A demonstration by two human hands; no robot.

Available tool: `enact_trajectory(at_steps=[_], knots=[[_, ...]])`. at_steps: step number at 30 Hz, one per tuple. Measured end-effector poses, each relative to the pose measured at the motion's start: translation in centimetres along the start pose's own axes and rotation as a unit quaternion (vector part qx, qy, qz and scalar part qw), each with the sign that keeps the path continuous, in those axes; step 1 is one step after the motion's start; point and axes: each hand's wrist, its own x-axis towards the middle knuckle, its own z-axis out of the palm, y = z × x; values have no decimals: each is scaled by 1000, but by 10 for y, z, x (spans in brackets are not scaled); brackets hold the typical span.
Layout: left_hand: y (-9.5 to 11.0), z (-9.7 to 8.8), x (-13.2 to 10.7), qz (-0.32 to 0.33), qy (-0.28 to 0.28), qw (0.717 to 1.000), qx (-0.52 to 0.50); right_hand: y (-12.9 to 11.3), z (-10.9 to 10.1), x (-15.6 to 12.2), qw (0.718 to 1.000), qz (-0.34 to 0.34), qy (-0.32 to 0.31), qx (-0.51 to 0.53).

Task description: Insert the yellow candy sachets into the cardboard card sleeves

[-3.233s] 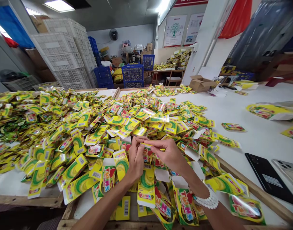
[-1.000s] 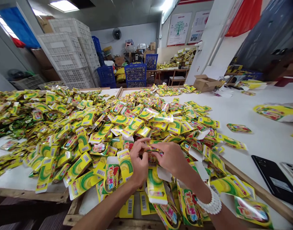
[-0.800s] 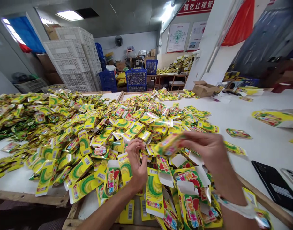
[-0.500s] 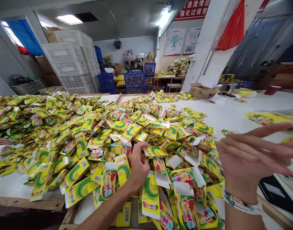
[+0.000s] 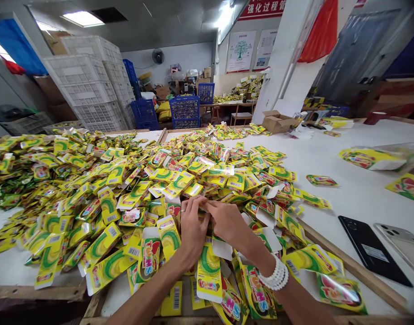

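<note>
Yellow-and-green foil is basically everywhere in this workshop shot. Toward the back there's a tall stack of white plastic crates (image 5: pixel 85 81) on the left, some blue plastic crates (image 5: pixel 185 110) further along, and an open cardboard box (image 5: pixel 277 122) near the far end of the long white work table (image 5: pixel 328 158). Most of that table is buried under a huge loose heap of Twins candy packs (image 5: pixel 126 180), all tossed over each other, with a few strays lying off to the right. Down on the right, a black phone (image 5: pixel 369 250) and a silver phone (image 5: pixel 398 246) lie side by side, just past the wooden table rail (image 5: pixel 352 271). At the near edge of the heap, Twins cards with white flaps (image 5: pixel 209 275) fan out right under the person's wrists. The left hand (image 5: pixel 193 228) and right hand (image 5: pixel 227 223) sit up against each other over those cards, and a white bead bracelet (image 5: pixel 274 275) circles the right wrist. Fingers (image 5: pixel 193 210) on both hands are curled in with the tips meeting, so nothing looks released, but whatever they're grasping is hidden behind them and I can't tell what it is.
</note>
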Motion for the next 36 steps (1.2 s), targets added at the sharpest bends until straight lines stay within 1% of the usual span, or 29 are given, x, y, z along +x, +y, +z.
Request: enact_trajectory(at_steps=[1,2,3,4,5,6,7,8,10,11,12,14,15,18,20,22,27,29,32,36], knots=[[1,0,0,0,9,1000,-10,2,-1,0,1000,7,16,11],[3,-1,0,2,23,999,-22,5,-3,-1,998,14,46,37],[4,-2,0,4,41,998,-38,8,-6,-2,993,19,89,77],[4,-2,0,6,59,997,-58,12,-9,-4,982,23,140,126],[5,-3,0,10,70,994,-82,14,-13,-5,964,30,191,184],[5,-3,-1,15,70,991,-110,16,-17,-6,940,39,231,248],[4,-4,-1,15,58,989,-138,17,-20,-7,914,46,254,314],[4,-4,-2,11,35,985,-166,17,-23,-7,888,52,255,379],[3,-4,-2,-24,-27,977,-212,17,-25,-6,847,52,212,485],[3,-4,-2,-54,-57,969,-233,17,-25,-5,834,49,184,518],[4,-3,-2,-85,-81,960,-254,17,-24,-3,827,47,162,536],[6,-4,1,-128,-106,942,-290,17,-20,0,822,46,146,549],[7,-4,2,-134,-109,938,-301,17,-18,1,820,46,151,550],[8,-5,6,-114,-101,945,-290,18,-10,5,815,46,175,550],[6,-4,6,-102,-105,950,-277,19,-6,6,818,45,186,542],[3,-1,3,-96,-107,948,-283,18,-4,6,825,43,191,530],[2,2,2,-101,-74,929,-348,13,-13,2,846,26,178,501],[5,0,4,-111,-55,924,-361,14,-17,0,856,21,194,479],[8,-5,7,-125,-26,923,-363,18,-18,-1,856,32,225,465],[5,-6,6,-129,-22,928,-348,21,-11,0,854,39,232,464]])
